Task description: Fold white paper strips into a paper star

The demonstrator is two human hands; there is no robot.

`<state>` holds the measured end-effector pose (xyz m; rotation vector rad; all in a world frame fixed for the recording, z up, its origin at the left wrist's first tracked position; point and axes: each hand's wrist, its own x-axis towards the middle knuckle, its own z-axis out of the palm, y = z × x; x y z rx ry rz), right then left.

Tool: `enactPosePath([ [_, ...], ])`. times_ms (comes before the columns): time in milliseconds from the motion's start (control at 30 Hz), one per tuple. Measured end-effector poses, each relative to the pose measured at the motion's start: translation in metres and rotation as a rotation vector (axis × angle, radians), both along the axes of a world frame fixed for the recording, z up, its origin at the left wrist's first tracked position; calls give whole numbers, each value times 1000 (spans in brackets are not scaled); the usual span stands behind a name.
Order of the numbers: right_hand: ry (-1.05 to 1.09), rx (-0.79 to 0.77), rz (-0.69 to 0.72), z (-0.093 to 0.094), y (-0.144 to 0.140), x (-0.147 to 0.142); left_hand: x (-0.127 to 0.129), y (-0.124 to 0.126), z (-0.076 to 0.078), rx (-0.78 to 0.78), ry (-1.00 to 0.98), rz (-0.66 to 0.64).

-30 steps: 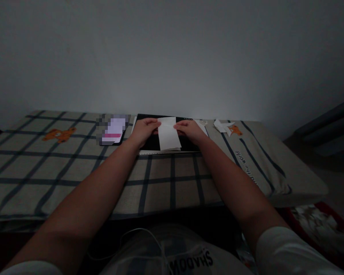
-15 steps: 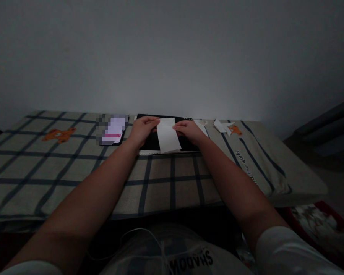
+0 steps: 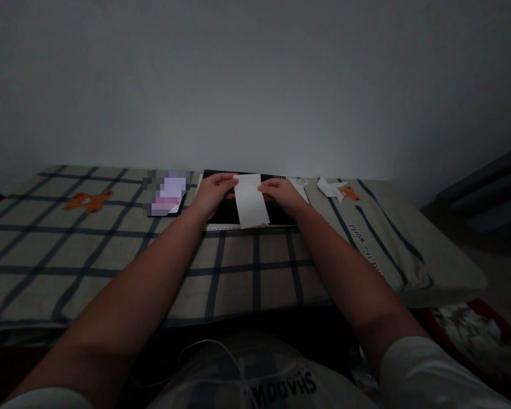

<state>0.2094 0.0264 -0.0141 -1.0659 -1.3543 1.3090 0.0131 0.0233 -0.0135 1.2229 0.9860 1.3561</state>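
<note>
A white strip of paper [image 3: 252, 205] is held up between my two hands, its lower end hanging toward me. My left hand [image 3: 215, 192] pinches its upper left edge between thumb and fingers. On the opposite edge, slightly lower, my right hand [image 3: 283, 195] grips it the same way. Behind and under the paper lies a flat black sheet or notebook [image 3: 221, 213] with white edges, partly covered by both hands. The fingers behind the paper are mostly hidden.
A phone [image 3: 170, 193] with a lit, blurred screen lies to the left. Folded white paper pieces [image 3: 331, 188] are at the right, on the checked cloth [image 3: 255, 284] covering the table. A wall [image 3: 255, 85] rises right behind. A red container [image 3: 489, 324] stands below at the right.
Almost nothing differs. The paper strip has shifted very slightly to the right at its top, and both hands keep their hold on it.
</note>
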Motion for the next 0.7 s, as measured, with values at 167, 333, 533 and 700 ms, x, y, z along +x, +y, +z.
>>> enactPosePath([
  [167, 15, -2, -18, -3, 2, 0, 2, -2, 1, -9, 78, 46],
  [333, 50, -16, 17, -4, 3, -1, 2, -3, 3, 4, 106, 39],
  [533, 55, 25, -1, -5, 2, -2, 3, -6, 5, 1, 152, -20],
  [700, -65, 111, -52, -8, 3, 1, 2, -6, 3, -10, 155, -86],
])
